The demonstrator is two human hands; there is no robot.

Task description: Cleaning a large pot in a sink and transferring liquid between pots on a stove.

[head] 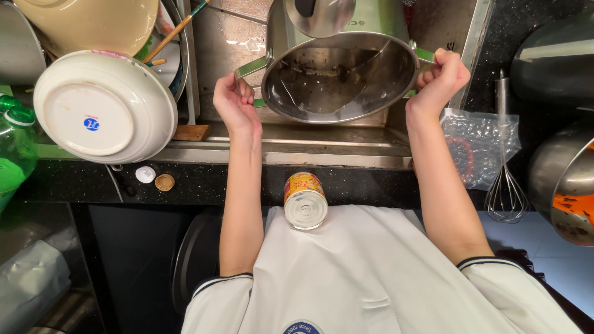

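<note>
An upturned white ceramic bowl (105,106) rests at the counter's left end, beside a green plastic bottle (13,145). A small yellow-labelled tin can (305,200) lies on its side at the front edge. A steel wire whisk (505,179) and a clear plastic bag (477,145) lie at the right.

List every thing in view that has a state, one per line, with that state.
Steel pot: tipped over the sink, opening toward the camera, no food inside.
Left hand: closed on the pot's left handle.
Right hand: closed on the right handle.
White bowl: upside down, leaning.
Tin can: lying on its side on the counter edge.
Whisk: lying flat.
</note>
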